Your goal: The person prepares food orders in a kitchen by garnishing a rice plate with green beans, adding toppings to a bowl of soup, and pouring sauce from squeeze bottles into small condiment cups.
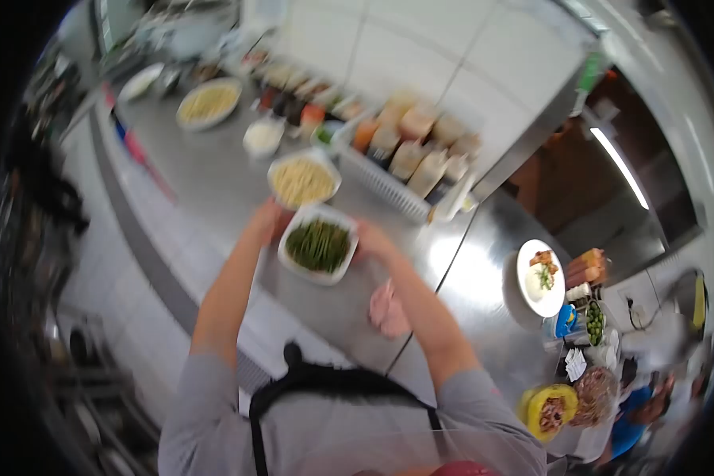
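Note:
A white square bowl (337, 278) filled with long green vegetables, like green beans, is in front of me above the steel counter. My left hand (271, 222) is at its upper left rim, with the fingers partly hidden between it and the bowl behind. On the opposite side my right hand (368, 239) grips the right rim; its fingertips are hidden. Just behind stands a white bowl of pale yellow noodle-like food (303, 182). A crumpled pink cloth (389, 309) lies below my right forearm.
A white basket (385, 190) of sauce bottles stands against the wall. Further left are a small white container (263, 137) and an oval dish of pale food (209, 104). To the right sits a plated meal (541, 278), near a yellow bowl (549, 411). Another person (639, 412) is at far right.

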`<state>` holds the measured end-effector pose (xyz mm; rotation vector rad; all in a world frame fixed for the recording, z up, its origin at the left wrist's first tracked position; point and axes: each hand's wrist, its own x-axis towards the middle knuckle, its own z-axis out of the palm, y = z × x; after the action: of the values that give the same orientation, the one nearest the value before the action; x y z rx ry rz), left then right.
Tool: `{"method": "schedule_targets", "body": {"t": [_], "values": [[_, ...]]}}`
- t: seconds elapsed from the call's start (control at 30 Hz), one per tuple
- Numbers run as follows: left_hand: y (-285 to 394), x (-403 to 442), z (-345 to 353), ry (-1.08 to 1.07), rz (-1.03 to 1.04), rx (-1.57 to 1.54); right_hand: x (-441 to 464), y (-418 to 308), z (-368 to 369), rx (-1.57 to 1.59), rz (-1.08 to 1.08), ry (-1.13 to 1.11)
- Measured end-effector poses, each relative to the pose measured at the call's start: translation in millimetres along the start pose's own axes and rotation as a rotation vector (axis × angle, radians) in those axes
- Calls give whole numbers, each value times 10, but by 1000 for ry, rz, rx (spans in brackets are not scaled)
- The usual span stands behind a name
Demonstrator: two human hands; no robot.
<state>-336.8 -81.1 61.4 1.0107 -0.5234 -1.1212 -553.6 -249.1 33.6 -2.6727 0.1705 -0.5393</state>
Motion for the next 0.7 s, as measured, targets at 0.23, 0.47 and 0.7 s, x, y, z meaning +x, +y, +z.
{"method": "schedule_targets", "body": {"t": [0.23,0.47,0.7], "values": [[-70,328,-83,203,-99,-34,-362,-864,-297,848,921,161],[15,-22,-78,192,-207,74,-1339,-1038,-1102,1083,1052,774],[-16,-533,360,-31,-409,199,-2170,-596,-1581,851,1114,1039]]}}
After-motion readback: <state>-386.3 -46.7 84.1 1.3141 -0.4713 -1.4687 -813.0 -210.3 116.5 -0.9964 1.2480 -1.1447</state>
